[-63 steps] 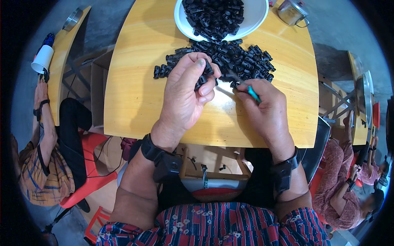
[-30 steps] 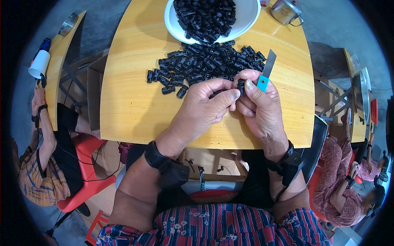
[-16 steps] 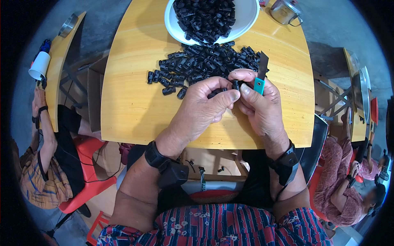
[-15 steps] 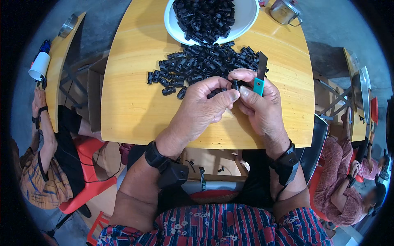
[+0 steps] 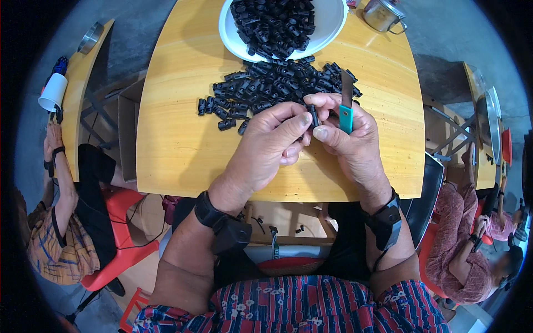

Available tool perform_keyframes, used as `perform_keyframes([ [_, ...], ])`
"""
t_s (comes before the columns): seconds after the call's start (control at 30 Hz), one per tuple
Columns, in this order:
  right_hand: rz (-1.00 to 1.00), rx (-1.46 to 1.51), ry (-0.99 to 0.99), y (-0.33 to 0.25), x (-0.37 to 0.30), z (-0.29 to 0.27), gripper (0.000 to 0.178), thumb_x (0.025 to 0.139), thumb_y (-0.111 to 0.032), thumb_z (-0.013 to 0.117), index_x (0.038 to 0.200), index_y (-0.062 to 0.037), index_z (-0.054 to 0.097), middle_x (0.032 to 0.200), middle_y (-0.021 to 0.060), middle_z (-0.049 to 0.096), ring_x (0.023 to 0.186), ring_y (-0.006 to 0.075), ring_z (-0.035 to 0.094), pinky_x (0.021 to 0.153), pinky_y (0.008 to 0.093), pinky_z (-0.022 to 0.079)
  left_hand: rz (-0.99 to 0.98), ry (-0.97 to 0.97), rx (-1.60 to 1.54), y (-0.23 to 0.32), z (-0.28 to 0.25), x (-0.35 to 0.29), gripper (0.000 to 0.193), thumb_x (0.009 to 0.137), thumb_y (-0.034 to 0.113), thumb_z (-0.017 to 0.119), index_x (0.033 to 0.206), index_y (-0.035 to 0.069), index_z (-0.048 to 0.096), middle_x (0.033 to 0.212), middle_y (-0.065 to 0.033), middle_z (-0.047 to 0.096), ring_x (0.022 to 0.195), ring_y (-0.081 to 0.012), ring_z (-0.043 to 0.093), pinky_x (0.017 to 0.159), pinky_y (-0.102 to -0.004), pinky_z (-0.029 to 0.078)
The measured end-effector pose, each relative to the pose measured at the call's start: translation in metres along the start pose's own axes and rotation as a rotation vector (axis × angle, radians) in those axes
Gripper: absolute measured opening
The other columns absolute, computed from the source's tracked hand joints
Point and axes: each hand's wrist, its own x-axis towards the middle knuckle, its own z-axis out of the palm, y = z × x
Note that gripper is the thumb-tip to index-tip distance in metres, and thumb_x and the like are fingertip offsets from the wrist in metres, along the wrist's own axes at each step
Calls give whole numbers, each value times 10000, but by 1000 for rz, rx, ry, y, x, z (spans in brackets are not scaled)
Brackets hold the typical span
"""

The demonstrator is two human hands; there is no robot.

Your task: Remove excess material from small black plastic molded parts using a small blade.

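Observation:
Over the near half of the table, my two hands meet around a small black barrel-shaped cord lock (image 5: 313, 117). My left hand (image 5: 265, 136) is closed, its thumb and index finger pinching the piece from the left. From the right, the thumb and fingers of my right hand (image 5: 358, 144) grip the same cord lock. A small knife with a teal handle (image 5: 345, 119) is also tucked between the right hand's fingers, its dark blade pointing away from me. Just beyond my hands spreads a loose pile of black cord locks (image 5: 272, 86).
A white bowl (image 5: 226, 34) heaped with black cord locks stands at the far side. A metal mug (image 5: 383, 15) is at the far right corner. People sit at tables on both sides; a white cup (image 5: 54, 91) lies on the left one.
The cord lock has turned in my fingers and now shows its length, slightly tilted. My right hand and the knife have shifted a little left, and the blade's tilt has changed.

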Motion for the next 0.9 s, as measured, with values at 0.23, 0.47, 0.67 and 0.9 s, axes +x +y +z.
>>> perform_keyframes([
  [0.23, 23, -68, 66, 1, -1, 6, 390, 762, 41, 668, 1141, -44, 626, 884, -41, 504, 806, 65, 460, 781, 208, 420, -4, -10, -2, -1, 0, 2, 134, 949, 197, 530, 931, 65, 540, 760, -1, 510, 534, -7, 382, 444, -146, 277],
  [0.47, -148, -324, 84, 5, -2, 6, 260, 828, -64, 630, 1084, -19, 624, 942, 22, 567, 826, 111, 512, 790, 238, 431, 40, 2, -34, 0, 3, -1, 160, 983, 231, 449, 986, 77, 493, 761, -2, 483, 553, -18, 366, 463, -145, 283],
  [0.67, -307, -634, 57, 1, -2, 0, 249, 918, -247, 495, 897, -23, 604, 806, 108, 562, 747, 220, 566, 683, 317, 457, 47, 6, -31, -1, 2, 0, 149, 990, 236, 436, 1029, 95, 462, 807, -16, 476, 574, -24, 362, 474, -142, 281],
  [0.9, -372, -990, 48, 3, -2, 7, 240, 870, -293, 574, 811, -61, 553, 729, 108, 514, 663, 310, 550, 575, 376, 451, 106, -15, -46, -7, -4, 1, 150, 988, 256, 447, 1020, 110, 461, 815, 7, 440, 602, -22, 357, 489, -139, 282],
])
